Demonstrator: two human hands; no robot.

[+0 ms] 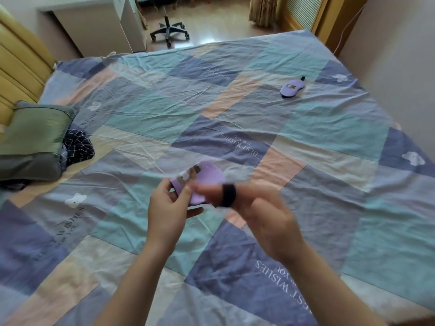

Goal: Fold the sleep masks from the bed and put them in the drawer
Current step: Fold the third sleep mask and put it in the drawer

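Currently folding: purple sleep mask (207, 178) held in the air over the near half of the bed (235, 118), left hand (168, 212) fingers pinching its left edge, right hand (261, 215) blurred with the black strap (228, 195) looped over a finger, its grip on the mask unclear. Best move, I'd say: match the two halves edge to edge, tuck the strap inside, then press flat. Second mask (292, 88) lies at the bed's far right, untouched.
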